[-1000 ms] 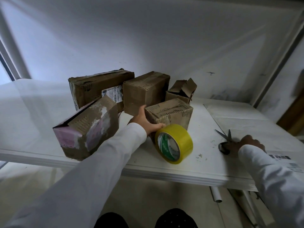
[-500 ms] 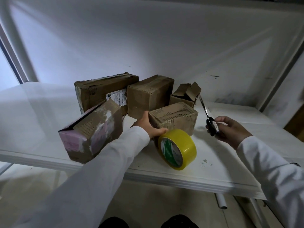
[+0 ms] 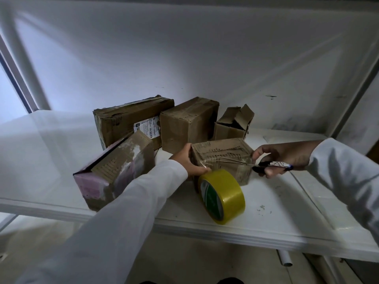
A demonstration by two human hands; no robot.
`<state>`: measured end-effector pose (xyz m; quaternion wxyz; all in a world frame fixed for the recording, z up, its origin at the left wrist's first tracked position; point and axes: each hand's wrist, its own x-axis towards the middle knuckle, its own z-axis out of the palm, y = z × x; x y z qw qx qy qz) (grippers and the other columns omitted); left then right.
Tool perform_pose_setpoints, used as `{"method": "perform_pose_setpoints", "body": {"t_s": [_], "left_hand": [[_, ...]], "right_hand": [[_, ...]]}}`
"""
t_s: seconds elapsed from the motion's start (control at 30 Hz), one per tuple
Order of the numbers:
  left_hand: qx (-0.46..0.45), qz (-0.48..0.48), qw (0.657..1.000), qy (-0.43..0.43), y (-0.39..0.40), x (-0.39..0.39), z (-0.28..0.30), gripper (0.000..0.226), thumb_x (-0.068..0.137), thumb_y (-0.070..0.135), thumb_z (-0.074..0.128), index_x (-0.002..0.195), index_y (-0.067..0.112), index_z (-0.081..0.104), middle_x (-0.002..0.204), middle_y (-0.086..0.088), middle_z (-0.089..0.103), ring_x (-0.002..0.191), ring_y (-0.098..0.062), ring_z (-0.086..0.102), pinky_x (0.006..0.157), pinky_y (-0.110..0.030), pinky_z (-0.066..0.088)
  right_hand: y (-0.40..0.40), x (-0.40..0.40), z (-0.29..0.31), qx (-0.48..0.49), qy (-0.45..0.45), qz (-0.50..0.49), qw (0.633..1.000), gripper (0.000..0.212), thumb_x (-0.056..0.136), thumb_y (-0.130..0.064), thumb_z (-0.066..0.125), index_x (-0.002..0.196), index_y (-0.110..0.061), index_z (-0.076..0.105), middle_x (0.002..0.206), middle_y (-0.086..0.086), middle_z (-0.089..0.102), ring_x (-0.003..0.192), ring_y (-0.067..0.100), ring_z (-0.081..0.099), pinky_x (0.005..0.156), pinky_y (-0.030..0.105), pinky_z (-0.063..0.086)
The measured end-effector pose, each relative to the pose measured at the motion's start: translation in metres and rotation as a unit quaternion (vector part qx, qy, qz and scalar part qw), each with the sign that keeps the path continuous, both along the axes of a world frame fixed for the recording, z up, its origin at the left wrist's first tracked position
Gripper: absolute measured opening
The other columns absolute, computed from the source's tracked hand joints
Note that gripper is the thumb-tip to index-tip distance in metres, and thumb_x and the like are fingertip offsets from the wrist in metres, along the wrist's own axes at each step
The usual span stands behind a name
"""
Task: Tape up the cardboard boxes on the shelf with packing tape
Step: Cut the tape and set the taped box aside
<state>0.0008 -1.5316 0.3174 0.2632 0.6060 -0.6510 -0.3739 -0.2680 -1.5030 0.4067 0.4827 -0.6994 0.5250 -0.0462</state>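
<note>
Currently the right hand (image 3: 287, 155) grips the black handles of the scissors (image 3: 256, 163), fingers curled through and around them. The blades lie nearly level, pointing away from this hand toward the left hand (image 3: 189, 162), with the tips reaching across the near upper edge of the small box (image 3: 221, 154). The blades stand slightly parted; whether tape lies between them cannot be told.

The left hand grips the far end of that box from the right hand's side, thumb low on the front face, fingers wrapped over the corner. The box lies between the two hands, with its long axis running from one hand to the other, parallel to the blades. The right hand, holding the tool, is the working hand; the left serves as a brace.

The tape roll (image 3: 222, 196) stands on edge on the shelf (image 3: 287, 212), below and just in front of the left hand's thumb, near the lower front corner of the box. A glossy clear strip appears to cover the front and top of the box near the scissors, which suggests tape already applied and awaiting a cut.

The box is worn brown cardboard, its top scarred where older tape has torn away the surface. The roll is yellow with a green-and-white core label.
</note>
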Motion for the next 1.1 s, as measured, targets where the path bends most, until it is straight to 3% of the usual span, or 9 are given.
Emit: {"method": "perform_pose_setpoints", "body": {"t_s": [0.23, 0.5, 0.63, 0.7, 0.8, 0.9, 1.0, 1.1], "left_hand": [[-0.012, -0.013, 1.000, 0.006, 0.007, -0.001, 0.004, 0.107, 0.033, 0.060, 0.073, 0.129, 0.029, 0.039, 0.129, 0.005, 0.058, 0.115, -0.018, 0.058, 0.100, -0.039, 0.048], [-0.010, -0.014, 1.000, 0.015, 0.005, 0.000, 0.001, 0.109, 0.033, 0.061, 0.073, 0.130, 0.029, 0.038, 0.130, 0.004, 0.057, 0.116, -0.018, 0.057, 0.100, -0.040, 0.048], [-0.004, -0.012, 1.000, 0.023, 0.004, 0.001, -0.001, 0.104, 0.041, 0.054, 0.077, 0.133, 0.029, 0.037, 0.132, 0.003, 0.056, 0.118, -0.019, 0.055, 0.100, -0.042, 0.047], [-0.003, -0.014, 1.000, 0.020, 0.003, 0.001, -0.002, 0.098, 0.050, 0.047, 0.081, 0.134, 0.028, 0.036, 0.134, 0.002, 0.055, 0.120, -0.020, 0.054, 0.101, -0.043, 0.046], [-0.007, -0.010, 1.000, 0.020, 0.002, 0.001, -0.003, 0.102, 0.045, 0.051, 0.078, 0.135, 0.029, 0.035, 0.135, 0.003, 0.054, 0.121, -0.020, 0.054, 0.101, -0.042, 0.046], [-0.007, -0.011, 1.000, 0.017, 0.001, 0.000, -0.005, 0.102, 0.047, 0.051, 0.079, 0.135, 0.029, 0.034, 0.136, 0.003, 0.053, 0.122, -0.021, 0.053, 0.101, -0.042, 0.046], [-0.007, -0.008, 1.000, 0.012, 0.001, 0.001, -0.005, 0.103, 0.045, 0.053, 0.078, 0.135, 0.030, 0.034, 0.136, 0.004, 0.053, 0.122, -0.020, 0.053, 0.101, -0.042, 0.047], [-0.011, -0.013, 1.000, 0.002, 0.001, 0.001, -0.004, 0.096, 0.057, 0.048, 0.081, 0.137, 0.029, 0.032, 0.138, 0.003, 0.051, 0.123, -0.021, 0.052, 0.102, -0.042, 0.046]], "right_hand": [[-0.012, 0.008, 0.009, -0.022, 0.126, 0.026, 0.991, 0.111, 0.002, -0.068, 0.083, 0.098, -0.023, 0.050, 0.083, 0.003, 0.069, 0.057, 0.002, 0.056, 0.045, 0.014, 0.031], [-0.013, 0.012, 0.012, -0.025, 0.198, 0.035, 0.979, 0.112, 0.003, -0.069, 0.081, 0.101, -0.025, 0.048, 0.078, -0.004, 0.069, 0.070, 0.010, 0.054, 0.065, 0.025, 0.035], [-0.017, 0.020, 0.011, -0.041, 0.192, 0.020, 0.980, 0.091, 0.017, -0.049, 0.086, 0.097, -0.021, 0.051, 0.071, -0.011, 0.070, 0.077, 0.013, 0.055, 0.076, 0.028, 0.040], [-0.019, 0.023, 0.011, -0.043, 0.183, 0.016, 0.982, 0.068, 0.039, -0.033, 0.091, 0.093, -0.022, 0.051, 0.065, -0.013, 0.070, 0.080, 0.015, 0.054, 0.079, 0.031, 0.042], [-0.024, 0.023, 0.009, -0.056, 0.148, -0.005, 0.987, 0.042, 0.067, 0.000, 0.082, 0.092, -0.018, 0.054, 0.063, -0.010, 0.069, 0.077, 0.016, 0.057, 0.085, 0.036, 0.044], [-0.026, 0.026, 0.007, -0.066, 0.143, -0.005, 0.988, 0.039, 0.070, 0.003, 0.078, 0.094, -0.016, 0.054, 0.062, -0.011, 0.069, 0.066, 0.008, 0.058, 0.081, 0.034, 0.044], [-0.029, 0.027, 0.008, -0.064, 0.128, 0.004, 0.990, 0.047, 0.058, -0.004, 0.085, 0.092, -0.016, 0.055, 0.063, -0.008, 0.070, 0.070, 0.013, 0.058, 0.082, 0.035, 0.044], [-0.033, 0.027, 0.007, -0.068, 0.106, 0.009, 0.992, 0.037, 0.068, 0.009, 0.077, 0.089, -0.015, 0.056, 0.062, -0.004, 0.070, 0.066, 0.013, 0.059, 0.077, 0.032, 0.046]]}}
